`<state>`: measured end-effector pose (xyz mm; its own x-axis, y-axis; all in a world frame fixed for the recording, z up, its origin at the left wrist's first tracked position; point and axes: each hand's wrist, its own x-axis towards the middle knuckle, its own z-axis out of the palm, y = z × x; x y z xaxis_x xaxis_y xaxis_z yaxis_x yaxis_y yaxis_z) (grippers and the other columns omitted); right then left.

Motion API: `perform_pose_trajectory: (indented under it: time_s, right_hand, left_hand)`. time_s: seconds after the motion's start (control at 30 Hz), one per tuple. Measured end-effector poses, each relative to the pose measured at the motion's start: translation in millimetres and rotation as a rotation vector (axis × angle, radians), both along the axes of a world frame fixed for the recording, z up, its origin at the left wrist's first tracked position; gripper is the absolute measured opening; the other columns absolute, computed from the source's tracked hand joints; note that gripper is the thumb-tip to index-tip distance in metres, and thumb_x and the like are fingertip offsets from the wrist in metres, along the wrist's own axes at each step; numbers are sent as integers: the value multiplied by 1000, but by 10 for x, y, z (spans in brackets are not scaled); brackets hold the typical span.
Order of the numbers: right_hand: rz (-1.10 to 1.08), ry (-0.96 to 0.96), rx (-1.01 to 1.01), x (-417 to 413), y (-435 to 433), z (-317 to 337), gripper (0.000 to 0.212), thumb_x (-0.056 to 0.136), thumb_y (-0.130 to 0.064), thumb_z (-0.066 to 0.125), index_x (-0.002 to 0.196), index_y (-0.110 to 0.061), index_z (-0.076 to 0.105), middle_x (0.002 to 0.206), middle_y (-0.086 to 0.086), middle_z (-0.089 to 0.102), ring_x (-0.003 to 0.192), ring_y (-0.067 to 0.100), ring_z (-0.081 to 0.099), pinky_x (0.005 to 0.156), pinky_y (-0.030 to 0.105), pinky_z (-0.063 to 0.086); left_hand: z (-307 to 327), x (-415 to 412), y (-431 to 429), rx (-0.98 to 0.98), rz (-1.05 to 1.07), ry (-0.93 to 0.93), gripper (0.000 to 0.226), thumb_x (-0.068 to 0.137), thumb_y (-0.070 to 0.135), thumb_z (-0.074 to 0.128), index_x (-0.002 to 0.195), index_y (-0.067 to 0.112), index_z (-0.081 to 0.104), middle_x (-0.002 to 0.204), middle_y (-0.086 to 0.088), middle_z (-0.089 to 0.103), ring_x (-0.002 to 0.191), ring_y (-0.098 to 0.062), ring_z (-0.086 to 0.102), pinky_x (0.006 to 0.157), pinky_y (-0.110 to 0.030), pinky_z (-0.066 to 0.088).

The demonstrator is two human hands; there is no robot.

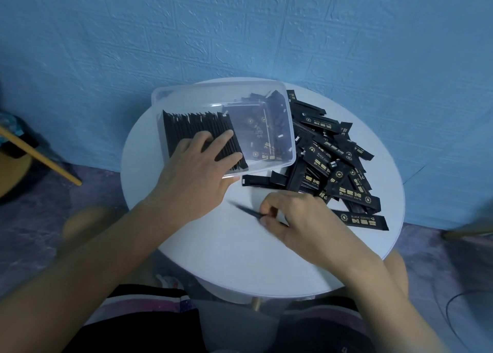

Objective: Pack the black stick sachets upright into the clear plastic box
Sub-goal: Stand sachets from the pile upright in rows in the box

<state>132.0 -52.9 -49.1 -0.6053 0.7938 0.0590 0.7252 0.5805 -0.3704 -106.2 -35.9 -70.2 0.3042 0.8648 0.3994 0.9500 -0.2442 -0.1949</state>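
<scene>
While the left hand (197,171) rests with straight fingers on the row of packed sachets (186,128) standing at the left end of the clear plastic box (192,96), the right hand (301,219) pinches one blurred black stick sachet (244,209) just over the white tabletop (240,259), near the loose pile (338,165).

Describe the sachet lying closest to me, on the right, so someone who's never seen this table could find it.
On the round white table, find the loose pile of black sachets right of the clear plastic box. The nearest sachet lies at the pile's near edge, just right of the right hand. Unlike its overlapping neighbours it lies flat alone, gold print up.
</scene>
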Motion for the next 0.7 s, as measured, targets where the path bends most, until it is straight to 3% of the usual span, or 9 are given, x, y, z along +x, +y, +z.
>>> perform_pose_trajectory:
  time_s: [0.07,0.2,0.43,0.7]
  right_hand:
    - [-119,94,-45,75,22,34,10,94,-31,61,88,-25,55,65,-10,57,54,9,51,57,28,40]
    - [-450,346,-166,202,123,70,14,93,-26,60,81,-23,55,61,-9,62,45,14,59,58,34,52]
    - [-600,258,-85,95,286,-74,21,95,-35,53,79,-23,52,81,2,66,65,30,67,74,39,54]
    - [-646,216,-43,-26,386,-94,11,93,-31,58,93,-20,57,92,0,65,87,26,58,71,33,34]
  left_hand:
    - [0,0,4,-3,0,-5,44,95,46,51,131,25,64,155,-8,45,121,-38,49,88,-50,42]
    - [-7,-9,22,-4,-5,-13,41,95,44,56,130,24,64,154,-9,46,120,-38,49,88,-50,44]
    - [0,-27,26,-2,-4,-21,42,95,44,56,132,25,65,154,-9,47,121,-38,50,88,-50,45]
    - [-6,-29,23,-8,1,-28,42,95,42,56,132,23,64,154,-10,47,121,-38,49,88,-50,44]
